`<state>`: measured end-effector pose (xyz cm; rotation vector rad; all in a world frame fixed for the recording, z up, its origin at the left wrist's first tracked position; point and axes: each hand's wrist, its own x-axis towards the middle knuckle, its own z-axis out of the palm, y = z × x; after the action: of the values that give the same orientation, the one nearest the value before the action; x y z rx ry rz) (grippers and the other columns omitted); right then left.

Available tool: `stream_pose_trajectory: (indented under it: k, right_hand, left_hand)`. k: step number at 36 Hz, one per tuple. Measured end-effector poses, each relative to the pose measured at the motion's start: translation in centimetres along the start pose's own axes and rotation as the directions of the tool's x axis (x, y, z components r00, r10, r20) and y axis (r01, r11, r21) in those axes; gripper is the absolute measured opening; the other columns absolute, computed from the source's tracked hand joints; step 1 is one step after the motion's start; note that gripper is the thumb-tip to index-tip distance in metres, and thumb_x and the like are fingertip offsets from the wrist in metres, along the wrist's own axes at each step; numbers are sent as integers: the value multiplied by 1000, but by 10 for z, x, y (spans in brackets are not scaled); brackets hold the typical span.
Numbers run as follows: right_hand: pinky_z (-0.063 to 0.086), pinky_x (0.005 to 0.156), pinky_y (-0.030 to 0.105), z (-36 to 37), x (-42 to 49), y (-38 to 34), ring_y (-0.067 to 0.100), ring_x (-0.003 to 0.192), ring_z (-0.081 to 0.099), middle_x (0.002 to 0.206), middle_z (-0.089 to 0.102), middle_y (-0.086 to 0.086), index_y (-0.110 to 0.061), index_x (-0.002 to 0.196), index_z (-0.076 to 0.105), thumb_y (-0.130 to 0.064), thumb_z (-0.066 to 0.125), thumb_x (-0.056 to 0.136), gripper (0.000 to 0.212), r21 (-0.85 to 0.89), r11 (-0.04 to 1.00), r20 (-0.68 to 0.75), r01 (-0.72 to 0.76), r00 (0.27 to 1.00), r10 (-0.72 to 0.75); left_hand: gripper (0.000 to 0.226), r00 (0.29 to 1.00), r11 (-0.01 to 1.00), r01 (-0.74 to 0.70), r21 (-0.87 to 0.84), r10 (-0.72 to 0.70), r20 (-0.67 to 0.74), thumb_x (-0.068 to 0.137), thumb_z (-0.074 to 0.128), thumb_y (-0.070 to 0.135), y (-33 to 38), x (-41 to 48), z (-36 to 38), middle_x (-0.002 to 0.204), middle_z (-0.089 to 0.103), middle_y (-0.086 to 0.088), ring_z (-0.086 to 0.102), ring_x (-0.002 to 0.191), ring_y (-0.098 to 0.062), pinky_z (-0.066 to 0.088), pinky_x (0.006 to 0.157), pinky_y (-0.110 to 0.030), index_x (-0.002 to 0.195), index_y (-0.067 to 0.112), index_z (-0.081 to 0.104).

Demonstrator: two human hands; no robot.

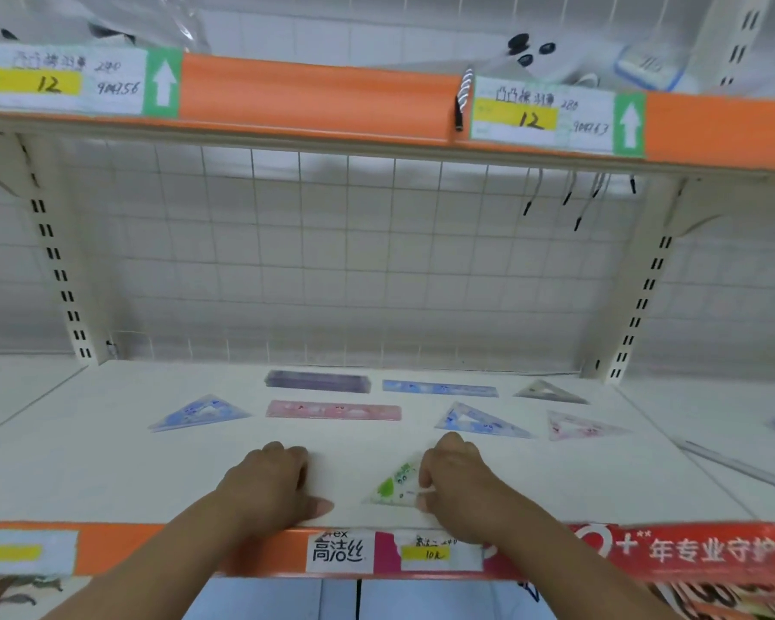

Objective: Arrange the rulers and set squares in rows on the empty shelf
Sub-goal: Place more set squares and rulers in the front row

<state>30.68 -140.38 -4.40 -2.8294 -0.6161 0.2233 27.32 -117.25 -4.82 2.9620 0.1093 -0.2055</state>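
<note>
The shelf (108,463) is smooth, matt white. Rulers (332,410) and set squares (200,413) look like translucent plastic. The back grid (345,261) is wire.

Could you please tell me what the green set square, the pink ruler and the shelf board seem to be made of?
The green set square looks like thin clear plastic with green print: the shelf board shows through it. The pink ruler seems tinted translucent plastic, flat and faintly patterned. The shelf board looks like cream-painted metal, smooth and matt, though blur leaves that open.
</note>
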Motion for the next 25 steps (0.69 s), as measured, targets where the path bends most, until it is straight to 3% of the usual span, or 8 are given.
stream_pose_trajectory:
  k: [7, 9, 14, 18, 25]
  right_hand:
    - [41, 93, 30, -2, 1, -1, 22, 111, 44, 122, 42, 8, -10, 120, 47, -26, 50, 97, 29, -24, 1000, 11, 7, 1000, -7]
    - [38, 85, 27, -4, 4, -3, 19, 105, 43, 120, 40, 6, -10, 121, 46, -30, 54, 95, 34, 30, 999, 36, 12, 999, -13]
    - [38, 82, 24, -9, 21, -15, 16, 102, 45, 125, 38, 5, -11, 126, 45, -31, 66, 87, 49, 97, 995, 47, 13, 999, -18]
    - [38, 90, 25, -4, 36, -31, 21, 114, 46, 129, 40, 9, -9, 128, 44, -28, 61, 91, 45, 86, 993, 0, 84, 996, -85]
    - [40, 96, 31, 14, 62, -70, 22, 116, 45, 127, 46, 7, -14, 123, 50, -30, 57, 92, 35, 63, 975, -56, 214, 976, -211]
  left_hand:
    - [39, 1000, 1000, 2, -26, -2, -3, 79, 62, 60, -3, -5, -1, 104, 48, 3, 50, 96, -14, 45, 87, -28, 95, 27, 48]
    - [38, 1000, 1000, 8, -30, -8, -9, 78, 62, 60, -5, -7, -2, 105, 49, 3, 49, 95, -14, 45, 87, -27, 94, 27, 48]
    - [41, 999, 998, 50, -47, -51, -10, 79, 61, 61, -20, -14, -6, 107, 50, 3, 51, 99, -14, 45, 86, -27, 98, 26, 51]
    - [39, 996, 994, 92, -62, -93, -15, 80, 60, 62, -32, -21, -10, 102, 47, 5, 48, 97, -13, 43, 85, -26, 97, 28, 50]
    - [38, 985, 982, 169, -89, -171, -17, 83, 58, 60, -54, -35, -15, 110, 50, 3, 49, 103, -15, 44, 89, -27, 100, 27, 51]
